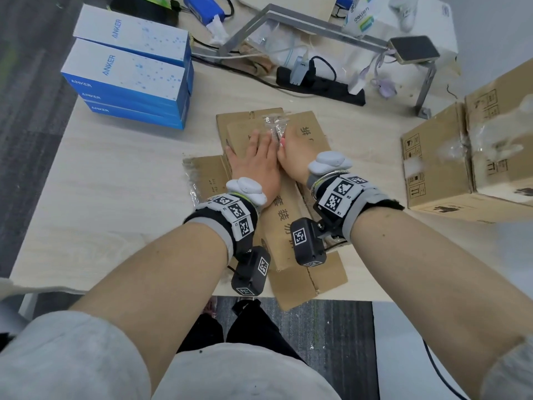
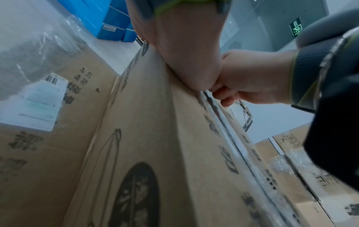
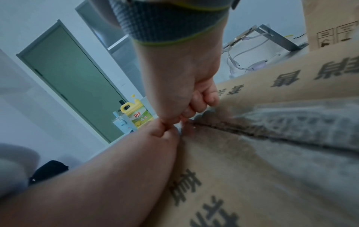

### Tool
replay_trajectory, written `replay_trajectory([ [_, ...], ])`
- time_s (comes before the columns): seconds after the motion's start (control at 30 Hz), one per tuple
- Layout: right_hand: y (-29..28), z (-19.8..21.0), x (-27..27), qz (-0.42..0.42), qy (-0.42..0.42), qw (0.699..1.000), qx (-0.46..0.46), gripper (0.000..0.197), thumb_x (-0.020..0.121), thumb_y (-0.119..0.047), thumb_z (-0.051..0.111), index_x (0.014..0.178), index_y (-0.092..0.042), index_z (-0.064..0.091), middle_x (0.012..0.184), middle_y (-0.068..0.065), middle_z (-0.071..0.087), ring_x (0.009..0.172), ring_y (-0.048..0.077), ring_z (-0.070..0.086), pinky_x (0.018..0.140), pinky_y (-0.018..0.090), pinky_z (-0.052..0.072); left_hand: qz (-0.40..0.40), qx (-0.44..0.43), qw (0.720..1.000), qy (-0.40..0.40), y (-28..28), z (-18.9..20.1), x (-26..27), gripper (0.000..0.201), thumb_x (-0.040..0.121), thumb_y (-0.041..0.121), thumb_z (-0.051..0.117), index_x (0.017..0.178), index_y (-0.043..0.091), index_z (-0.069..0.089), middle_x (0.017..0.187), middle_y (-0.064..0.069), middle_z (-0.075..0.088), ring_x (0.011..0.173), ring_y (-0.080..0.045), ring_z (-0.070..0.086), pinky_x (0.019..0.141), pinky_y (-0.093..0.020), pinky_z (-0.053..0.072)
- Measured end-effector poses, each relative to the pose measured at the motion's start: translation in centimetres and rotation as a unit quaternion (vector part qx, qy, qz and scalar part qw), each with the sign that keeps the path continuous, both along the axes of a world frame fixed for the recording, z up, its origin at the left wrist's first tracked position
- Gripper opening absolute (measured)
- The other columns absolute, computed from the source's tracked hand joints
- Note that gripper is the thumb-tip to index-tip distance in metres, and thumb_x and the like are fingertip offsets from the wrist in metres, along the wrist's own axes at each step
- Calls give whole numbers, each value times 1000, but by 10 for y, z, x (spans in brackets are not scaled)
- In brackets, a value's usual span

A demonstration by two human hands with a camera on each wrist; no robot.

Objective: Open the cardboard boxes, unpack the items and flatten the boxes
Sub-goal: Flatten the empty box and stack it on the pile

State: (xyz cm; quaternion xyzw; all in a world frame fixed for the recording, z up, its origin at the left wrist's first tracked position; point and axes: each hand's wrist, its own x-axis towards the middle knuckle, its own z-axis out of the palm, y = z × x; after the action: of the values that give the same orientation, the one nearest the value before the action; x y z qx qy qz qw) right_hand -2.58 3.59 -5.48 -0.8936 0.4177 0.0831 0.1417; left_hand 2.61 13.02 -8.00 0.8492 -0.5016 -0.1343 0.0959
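Note:
A flattened brown cardboard box with black printed characters lies on the light wooden table, one end overhanging the near edge. My left hand lies flat on it with straight fingers and presses it down; the left wrist view shows its palm heel on the cardboard. Right beside it, my right hand has its fingers curled and pinches a crumpled strip of clear tape at the box seam. The two hands touch side by side.
A stack of blue and white Anker boxes stands at the back left. Two taped cardboard boxes stand at the right. Behind the flattened box are a black power strip, cables and a metal stand.

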Motion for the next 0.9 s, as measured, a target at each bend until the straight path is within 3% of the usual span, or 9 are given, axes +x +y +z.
replay_trajectory([
  [0.3, 5, -4, -7, -18, -25, 999, 11, 30, 98, -24, 34, 121, -4, 38, 89, 15, 59, 74, 33, 57, 74, 45, 49, 0, 7, 1000, 2, 0, 1, 0, 51, 101, 24, 22, 151, 18, 20, 160, 4, 13, 148, -16, 1, 111, -63, 14],
  [0.4, 2, -5, -7, -9, -15, 1000, 3, 31, 96, -20, 38, 121, -2, 38, 94, 19, 62, 81, 36, 60, 77, 47, 49, 1, -2, 1000, -1, 0, 1, 2, 50, 100, 24, 23, 150, 17, 23, 159, 3, 15, 148, -16, 3, 111, -63, 14],
  [0.6, -12, -3, -14, -25, -65, 997, 22, 35, 100, -23, 35, 128, -3, 36, 99, 16, 63, 83, 34, 61, 76, 40, 47, -28, 6, 999, -27, -19, 6, 15, 52, 100, 30, 18, 151, 18, 20, 159, 3, 18, 147, -18, 7, 112, -64, 8],
  [0.8, -12, -2, -9, -29, -49, 998, 5, 31, 93, -29, 36, 116, -8, 37, 94, 12, 63, 82, 32, 60, 80, 44, 49, -28, -14, 999, -22, 0, 3, -8, 52, 100, 33, 24, 151, 20, 22, 158, 3, 22, 147, -15, 12, 113, -63, 6],
  [0.9, -10, 0, -10, -28, -16, 999, -9, 35, 95, -27, 36, 124, -6, 35, 95, 14, 64, 79, 34, 61, 78, 43, 49, -15, -12, 1000, -15, -3, -2, -9, 52, 101, 33, 25, 151, 20, 22, 158, 4, 21, 147, -15, 11, 113, -64, 8],
])
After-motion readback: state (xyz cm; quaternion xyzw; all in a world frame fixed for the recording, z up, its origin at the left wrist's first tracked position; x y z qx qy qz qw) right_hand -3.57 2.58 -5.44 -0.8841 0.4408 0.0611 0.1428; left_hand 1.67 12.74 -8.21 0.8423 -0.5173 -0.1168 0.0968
